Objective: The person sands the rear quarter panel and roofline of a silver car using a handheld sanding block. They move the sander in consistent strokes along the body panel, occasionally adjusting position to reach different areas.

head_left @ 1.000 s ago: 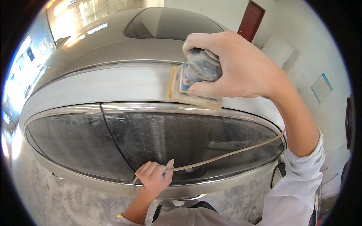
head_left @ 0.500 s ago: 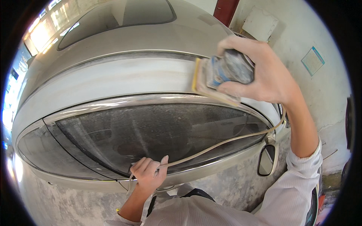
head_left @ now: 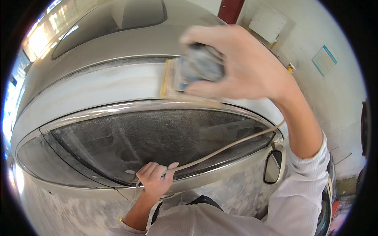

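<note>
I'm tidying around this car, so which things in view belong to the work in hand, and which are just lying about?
In use:
- palm sander, in the right hand
- beige hose or cord, in the left hand
- white car-roof edge, at the sander

Just around:
- blue-edged wall sheet
- white panel
- dark red door

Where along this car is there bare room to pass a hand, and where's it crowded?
Bare: the pale strip left of the sander, between the dark groove and window trim; also the roof between groove and dark glass panel. Crowded: around the sander and right hand, and the window's lower edge, where the left hand holds the pale cord.
</note>
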The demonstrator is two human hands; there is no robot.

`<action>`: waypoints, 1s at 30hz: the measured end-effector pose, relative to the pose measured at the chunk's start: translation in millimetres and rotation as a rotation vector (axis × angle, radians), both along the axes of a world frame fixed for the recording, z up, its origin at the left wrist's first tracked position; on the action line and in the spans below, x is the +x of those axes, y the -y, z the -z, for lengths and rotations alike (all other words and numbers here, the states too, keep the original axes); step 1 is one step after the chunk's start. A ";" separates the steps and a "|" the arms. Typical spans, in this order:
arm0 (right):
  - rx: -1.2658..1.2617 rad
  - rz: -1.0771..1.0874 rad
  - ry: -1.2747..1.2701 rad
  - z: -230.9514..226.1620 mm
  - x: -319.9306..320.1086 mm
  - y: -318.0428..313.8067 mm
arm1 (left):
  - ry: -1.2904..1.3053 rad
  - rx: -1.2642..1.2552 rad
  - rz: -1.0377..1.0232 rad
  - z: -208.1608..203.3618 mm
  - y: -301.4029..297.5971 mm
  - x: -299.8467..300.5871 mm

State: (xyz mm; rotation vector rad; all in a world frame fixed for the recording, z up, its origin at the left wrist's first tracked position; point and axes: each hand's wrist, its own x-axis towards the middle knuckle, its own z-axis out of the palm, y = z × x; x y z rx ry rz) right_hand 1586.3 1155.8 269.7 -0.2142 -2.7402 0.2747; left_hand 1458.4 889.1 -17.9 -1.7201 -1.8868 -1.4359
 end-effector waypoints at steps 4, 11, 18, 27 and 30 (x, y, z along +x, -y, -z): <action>-0.051 0.026 0.037 -11.0 -26.6 8.2 | 0.015 0.053 0.020 3.3 -5.5 -2.8; -0.037 0.192 0.072 -0.2 42.8 -8.0 | -0.040 0.158 0.041 8.2 -14.9 5.4; -0.015 0.165 -0.010 33.9 136.4 -44.7 | -0.245 0.226 -0.122 9.0 -45.5 22.5; 0.061 -0.087 -0.091 23.3 86.8 -44.8 | -0.321 0.236 -0.302 2.2 -79.9 40.4; 0.052 -0.101 0.053 6.6 42.5 -33.4 | -0.318 0.220 -0.300 0.9 -78.8 39.8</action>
